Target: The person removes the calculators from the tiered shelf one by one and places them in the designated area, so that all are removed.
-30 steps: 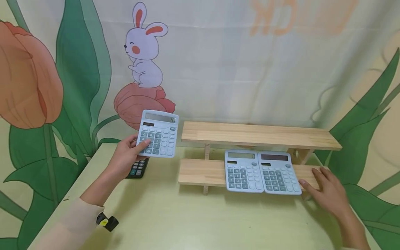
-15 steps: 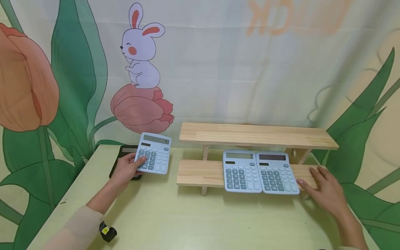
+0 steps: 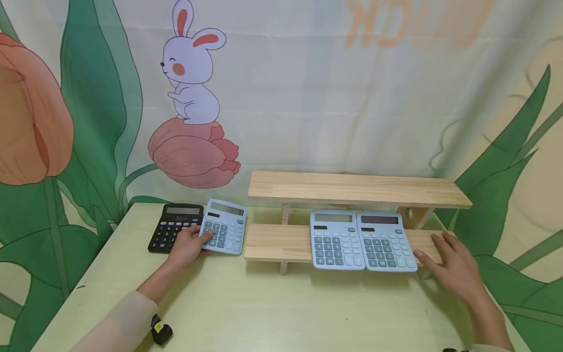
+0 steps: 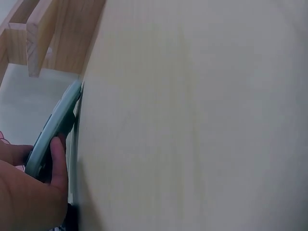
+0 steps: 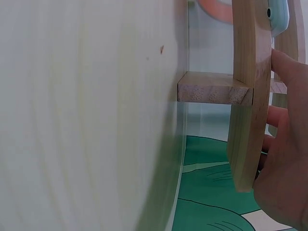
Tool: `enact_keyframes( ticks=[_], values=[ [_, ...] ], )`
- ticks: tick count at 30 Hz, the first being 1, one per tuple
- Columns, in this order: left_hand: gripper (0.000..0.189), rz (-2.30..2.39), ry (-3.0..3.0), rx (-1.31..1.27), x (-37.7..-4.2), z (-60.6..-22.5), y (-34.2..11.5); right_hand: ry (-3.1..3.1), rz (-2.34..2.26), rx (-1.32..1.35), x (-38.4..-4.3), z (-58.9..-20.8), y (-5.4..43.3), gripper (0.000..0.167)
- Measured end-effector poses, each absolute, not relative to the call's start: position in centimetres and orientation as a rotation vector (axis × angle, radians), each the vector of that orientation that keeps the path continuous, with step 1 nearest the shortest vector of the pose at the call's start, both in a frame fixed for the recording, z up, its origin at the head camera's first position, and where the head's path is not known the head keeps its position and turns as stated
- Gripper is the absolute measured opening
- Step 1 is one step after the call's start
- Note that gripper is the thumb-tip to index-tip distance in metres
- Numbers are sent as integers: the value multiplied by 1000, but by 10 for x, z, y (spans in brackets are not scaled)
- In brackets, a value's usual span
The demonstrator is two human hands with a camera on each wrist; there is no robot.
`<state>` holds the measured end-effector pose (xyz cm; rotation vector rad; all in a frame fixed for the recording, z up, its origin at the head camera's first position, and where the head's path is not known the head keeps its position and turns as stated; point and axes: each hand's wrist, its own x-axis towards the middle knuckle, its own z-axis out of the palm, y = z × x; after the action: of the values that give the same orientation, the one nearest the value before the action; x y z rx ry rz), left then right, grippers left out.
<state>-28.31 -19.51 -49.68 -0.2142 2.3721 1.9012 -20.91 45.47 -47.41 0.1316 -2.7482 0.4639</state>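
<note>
My left hand [image 3: 186,245] holds a pale blue calculator [image 3: 231,233], thumb over its keys and fingers behind it. In the left wrist view the calculator [image 4: 54,129] is tilted, close over the table. Just left of it lies a black calculator [image 3: 175,226], partly hidden by that hand. On the right, my right hand [image 3: 457,268] rests on the end of the lower board of a wooden shelf [image 3: 277,242], its thumb beside a second pale blue calculator [image 3: 387,242]. A third pale blue calculator [image 3: 337,240] stands directly alongside, both leaning back on the lower board.
The shelf's upper board [image 3: 358,188] runs above and behind the two calculators. All of it stands at the back of a light green table [image 3: 281,313]. Behind hangs a curtain [image 3: 308,98] printed with a rabbit and tulips.
My left hand has lowered the pale blue calculator from in front of the curtain down beside the black calculator, uncovering more of the black one. The right hand has stayed on the shelf.
</note>
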Motion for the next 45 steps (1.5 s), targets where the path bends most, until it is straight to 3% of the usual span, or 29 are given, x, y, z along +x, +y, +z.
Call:
enact_keyframes(
  ticks=[14, 25, 45],
  values=[
    [50, 1738, 2494, -251, -285, -499, -195, -2750, 470, 125, -209, -474, 455, 78],
    [61, 1206, 2741, -83, -280, -479, -207, -2764, 468, 119, -209, -476, 454, 78],
    [69, 1149, 2782, 89, -265, -452, -194, -2752, 469, 125, -208, -472, 455, 79]
  ],
)
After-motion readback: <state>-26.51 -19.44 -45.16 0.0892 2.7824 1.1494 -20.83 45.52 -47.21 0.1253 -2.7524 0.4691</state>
